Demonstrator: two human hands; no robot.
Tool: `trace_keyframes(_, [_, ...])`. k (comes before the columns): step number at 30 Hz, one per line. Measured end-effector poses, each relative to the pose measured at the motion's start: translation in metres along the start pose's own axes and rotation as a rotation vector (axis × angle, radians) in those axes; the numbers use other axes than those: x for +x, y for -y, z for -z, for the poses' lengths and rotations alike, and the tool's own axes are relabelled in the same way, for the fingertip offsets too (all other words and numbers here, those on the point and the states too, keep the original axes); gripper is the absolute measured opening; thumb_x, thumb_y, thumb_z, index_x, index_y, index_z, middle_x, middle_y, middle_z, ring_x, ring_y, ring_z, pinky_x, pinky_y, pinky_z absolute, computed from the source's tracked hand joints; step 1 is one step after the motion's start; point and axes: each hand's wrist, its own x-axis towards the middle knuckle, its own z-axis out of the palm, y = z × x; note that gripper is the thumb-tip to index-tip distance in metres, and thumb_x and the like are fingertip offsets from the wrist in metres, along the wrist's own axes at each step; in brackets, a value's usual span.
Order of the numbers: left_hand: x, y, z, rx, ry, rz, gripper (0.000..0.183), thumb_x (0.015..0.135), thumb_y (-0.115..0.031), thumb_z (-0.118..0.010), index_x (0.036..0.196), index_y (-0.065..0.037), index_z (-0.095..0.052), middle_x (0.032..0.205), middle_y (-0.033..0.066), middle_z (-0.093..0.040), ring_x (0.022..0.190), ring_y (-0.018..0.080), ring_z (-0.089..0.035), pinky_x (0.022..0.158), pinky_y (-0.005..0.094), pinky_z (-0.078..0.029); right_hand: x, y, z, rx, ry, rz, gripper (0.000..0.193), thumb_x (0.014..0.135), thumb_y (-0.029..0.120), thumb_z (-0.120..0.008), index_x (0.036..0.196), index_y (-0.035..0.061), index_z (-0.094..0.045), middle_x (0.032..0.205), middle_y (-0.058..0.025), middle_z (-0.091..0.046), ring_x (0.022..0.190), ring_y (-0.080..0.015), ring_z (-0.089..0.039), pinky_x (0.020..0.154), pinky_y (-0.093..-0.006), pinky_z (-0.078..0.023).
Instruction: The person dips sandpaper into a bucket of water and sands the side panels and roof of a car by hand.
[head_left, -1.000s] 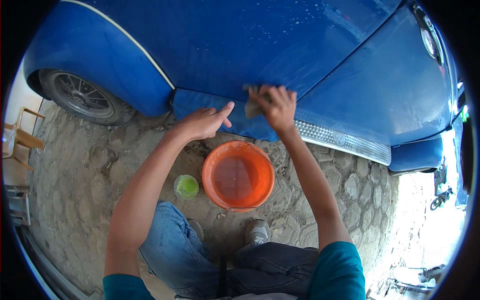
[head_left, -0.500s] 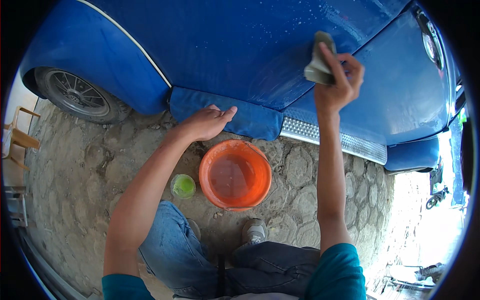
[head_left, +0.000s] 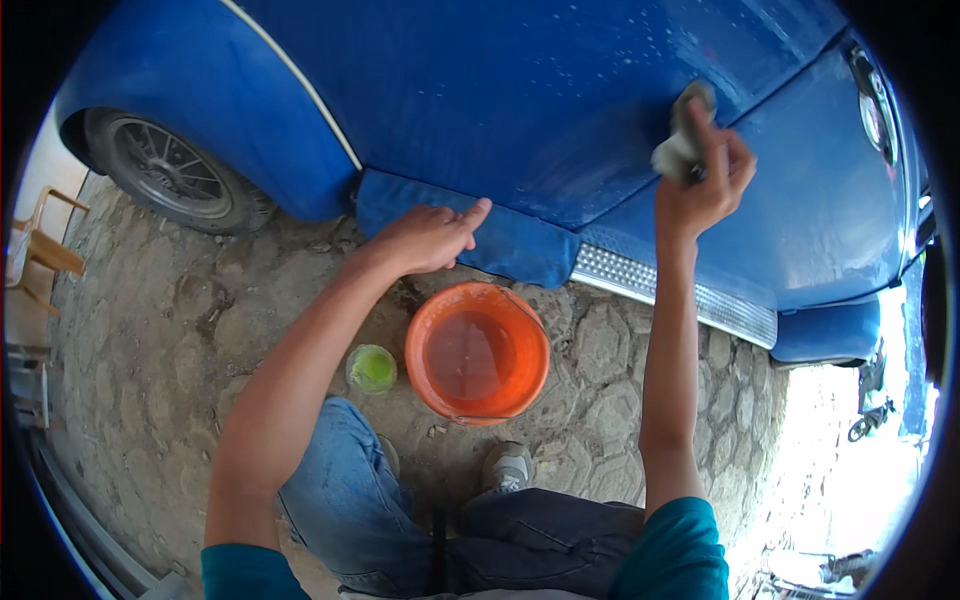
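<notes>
My right hand [head_left: 707,185] grips a folded grey-green cloth [head_left: 688,140] against the lower side of a blue car door [head_left: 500,110]. Whitish droplets and wet streaks mark the paint above and around it. My left hand [head_left: 428,238] holds nothing; its index finger reaches out and the others bend loosely. It is over a blue cloth [head_left: 520,245] draped along the car's running board [head_left: 690,300]; whether it touches is hard to tell. Below, an orange bucket [head_left: 535,375] with cloudy water stands on the ground, and a small tub of green paste [head_left: 371,370] sits to its left.
Uneven stone paving [head_left: 600,410] lies under the car. A spoked wheel [head_left: 165,170] is at the left under the fender. Wooden chairs [head_left: 50,250] stand at the far left edge. My shoe [head_left: 507,467] is just below the bucket. Bright daylight washes out the right side.
My right hand has slid the grey-green cloth right and slightly down over the door. My left hand has shifted slightly right, its index finger now stretched out. The whole view has shifted slightly.
</notes>
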Motion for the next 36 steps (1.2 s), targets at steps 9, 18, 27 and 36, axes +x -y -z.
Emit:
trace_keyframes(9, [-0.006, 0.009, 0.009, 0.0, 0.054, 0.104, 0.088, 0.096, -0.072, -0.015, 0.117, -0.007, -0.07, 0.073, 0.0093, -0.069, 0.103, 0.0239, -0.066, 0.1, 0.0434, -0.044, -0.148, 0.04, -0.036, -0.061, 0.521, 0.468, 0.034, 0.083, 0.021, -0.062, 0.114, 0.0304, -0.073, 0.099, 0.0089, -0.058, 0.089, -0.0132, -0.054, 0.077, -0.0365, -0.038])
trace_keyframes(18, [-0.017, -0.003, 0.018, -0.016, 0.071, 0.078, 0.088, 0.095, -0.074, -0.015, 0.117, -0.009, -0.07, 0.083, 0.011, -0.07, 0.112, 0.0266, -0.062, 0.105, 0.0439, -0.042, -0.038, -0.001, 0.004, -0.163, 0.113, 0.095, 0.043, 0.063, 0.018, -0.084, 0.102, 0.0341, -0.077, 0.099, 0.0093, -0.06, 0.086, -0.0129, -0.051, 0.08, -0.0347, -0.033])
trace_keyframes(27, [-0.011, 0.001, 0.011, 0.032, -0.003, 0.069, 0.085, 0.096, -0.073, -0.016, 0.121, -0.012, -0.07, 0.125, 0.0193, -0.064, 0.127, 0.0348, -0.053, 0.108, 0.0461, -0.038, -0.098, 0.056, -0.038, -0.039, 0.32, 0.274, 0.041, 0.082, 0.018, -0.059, 0.116, 0.0368, -0.073, 0.096, 0.011, -0.058, 0.083, -0.0107, -0.051, 0.081, -0.0357, -0.034])
trace_keyframes(36, [-0.003, -0.003, 0.004, 0.091, -0.068, -0.041, 0.077, 0.1, -0.064, -0.023, 0.118, -0.005, -0.07, 0.116, 0.0223, -0.067, 0.118, 0.0399, -0.057, 0.104, 0.0466, -0.042, 0.015, 0.009, -0.001, -0.227, 0.052, 0.119, 0.053, 0.068, 0.019, -0.074, 0.119, 0.0344, -0.073, 0.096, 0.0049, -0.059, 0.086, -0.0154, -0.051, 0.085, -0.037, -0.029])
